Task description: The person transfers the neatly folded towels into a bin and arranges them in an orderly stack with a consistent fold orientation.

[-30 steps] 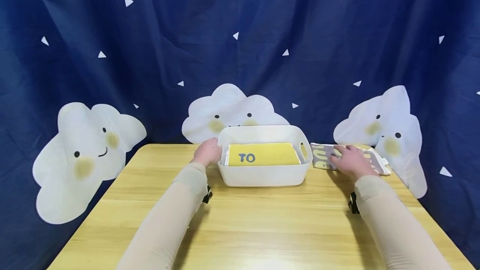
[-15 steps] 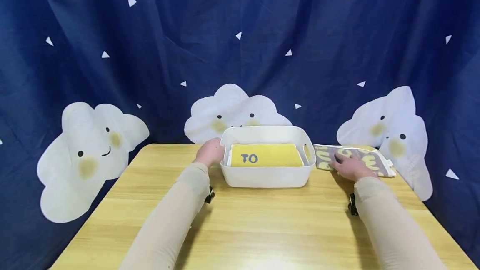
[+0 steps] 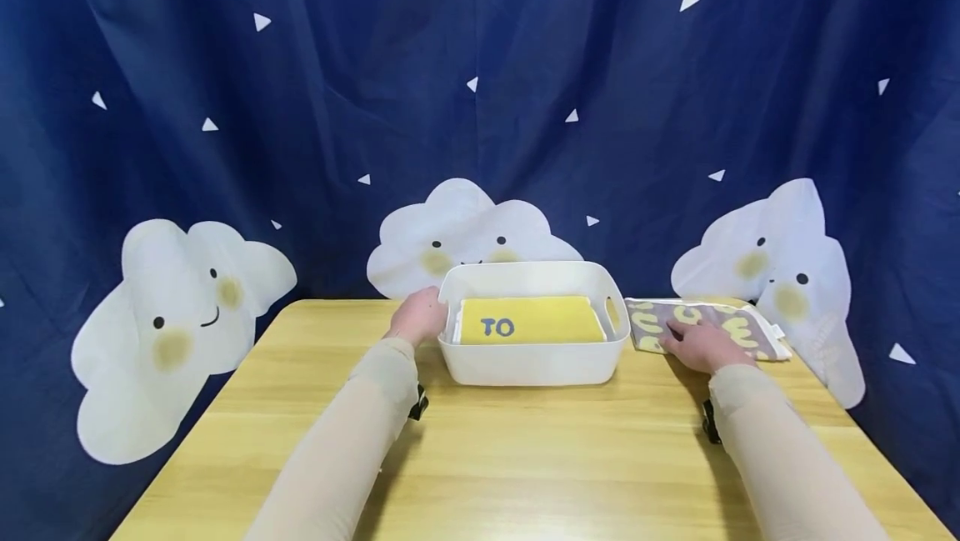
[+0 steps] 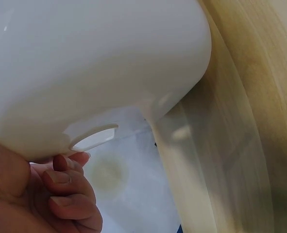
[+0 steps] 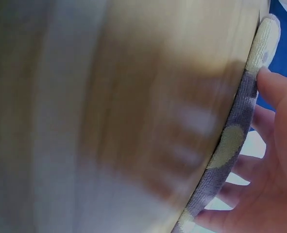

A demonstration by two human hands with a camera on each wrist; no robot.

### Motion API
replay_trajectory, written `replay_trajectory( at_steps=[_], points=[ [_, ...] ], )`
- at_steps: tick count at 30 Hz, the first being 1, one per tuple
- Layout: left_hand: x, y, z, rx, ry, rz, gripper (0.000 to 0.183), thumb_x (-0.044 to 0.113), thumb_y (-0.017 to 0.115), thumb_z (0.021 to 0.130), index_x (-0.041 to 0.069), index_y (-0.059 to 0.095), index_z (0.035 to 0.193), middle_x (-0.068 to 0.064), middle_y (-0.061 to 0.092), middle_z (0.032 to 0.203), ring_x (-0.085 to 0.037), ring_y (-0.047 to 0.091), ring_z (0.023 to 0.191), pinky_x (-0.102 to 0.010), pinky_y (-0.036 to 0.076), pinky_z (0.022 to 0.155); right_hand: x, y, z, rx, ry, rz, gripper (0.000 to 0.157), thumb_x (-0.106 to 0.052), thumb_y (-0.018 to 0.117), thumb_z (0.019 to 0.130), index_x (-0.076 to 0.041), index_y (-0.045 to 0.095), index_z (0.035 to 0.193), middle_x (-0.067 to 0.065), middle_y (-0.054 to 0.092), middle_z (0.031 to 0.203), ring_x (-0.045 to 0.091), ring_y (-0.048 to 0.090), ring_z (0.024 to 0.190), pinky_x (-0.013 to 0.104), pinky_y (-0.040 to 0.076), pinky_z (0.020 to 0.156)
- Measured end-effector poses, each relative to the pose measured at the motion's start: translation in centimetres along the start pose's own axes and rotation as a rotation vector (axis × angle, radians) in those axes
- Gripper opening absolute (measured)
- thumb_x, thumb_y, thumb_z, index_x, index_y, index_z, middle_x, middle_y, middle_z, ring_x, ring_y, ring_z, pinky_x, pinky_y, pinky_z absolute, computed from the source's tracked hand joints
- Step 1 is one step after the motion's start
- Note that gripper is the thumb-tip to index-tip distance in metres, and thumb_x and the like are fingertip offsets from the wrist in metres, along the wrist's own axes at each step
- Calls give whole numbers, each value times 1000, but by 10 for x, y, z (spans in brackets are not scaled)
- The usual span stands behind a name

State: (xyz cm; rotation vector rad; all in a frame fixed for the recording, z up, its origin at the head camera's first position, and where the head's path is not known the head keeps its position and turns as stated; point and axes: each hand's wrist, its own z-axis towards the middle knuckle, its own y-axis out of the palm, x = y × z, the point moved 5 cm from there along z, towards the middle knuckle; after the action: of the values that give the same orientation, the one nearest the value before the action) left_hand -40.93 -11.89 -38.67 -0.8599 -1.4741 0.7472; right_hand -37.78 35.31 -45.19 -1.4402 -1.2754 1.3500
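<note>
Against a navy curtain dotted with smiling clouds, a wooden table carries a white basket holding a folded yellow towel. At the basket's left end, the left hand rests with fingers curled beside the handle slot. The right hand lies flat, fingers extended, on a grey-and-yellow towel just right of the basket.
</note>
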Motion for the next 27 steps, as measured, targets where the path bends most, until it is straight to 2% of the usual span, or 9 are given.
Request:
replay_trajectory(
  at_steps=[7, 13, 18, 22, 27],
  points=[
    [-8, 16, -9, -6, -4, -13, 25, 21, 47, 102, 7, 63, 115, -8, 66, 104, -27, 61, 98, -51, 47, 94, 1, 12, -17, -3, -21, -40, 64, -45, 52, 103, 0, 47, 148, 42, 43, 140, 65, 17, 137, 76, 28, 100],
    [-11, 24, -14, -7, -14, -18, 25, 23, 46, 104, 7, 63, 114, -7, 67, 103, -26, 62, 98, -50, 48, 93, 1, 14, -37, 4, -30, -43, 63, -47, 57, 100, -4, 53, 145, 49, 25, 144, 69, 32, 126, 76, 34, 95],
    [-13, 19, -15, -4, -21, 0, 26, 22, 45, 104, 5, 62, 115, -8, 65, 101, -27, 61, 96, -50, 48, 91, -5, 7, -48, 24, -80, -39, 60, -45, 62, 98, -4, 58, 141, 47, 26, 144, 71, 40, 118, 77, 36, 91],
    [-10, 12, -10, 22, 9, 16, 28, 22, 44, 104, 4, 62, 114, -9, 65, 102, -27, 61, 95, -50, 48, 90, -8, -2, -55, 32, -106, -41, 58, -43, 63, 98, -4, 59, 140, 47, 30, 142, 71, 40, 117, 77, 36, 90],
    [-8, 9, -3, 13, 23, 23, 28, 21, 43, 103, 5, 62, 116, -9, 66, 104, -27, 61, 97, -50, 48, 91, -7, -6, -66, 12, -122, -56, 59, -44, 63, 97, -4, 59, 139, 48, 31, 141, 71, 42, 116, 76, 37, 89]
  ],
)
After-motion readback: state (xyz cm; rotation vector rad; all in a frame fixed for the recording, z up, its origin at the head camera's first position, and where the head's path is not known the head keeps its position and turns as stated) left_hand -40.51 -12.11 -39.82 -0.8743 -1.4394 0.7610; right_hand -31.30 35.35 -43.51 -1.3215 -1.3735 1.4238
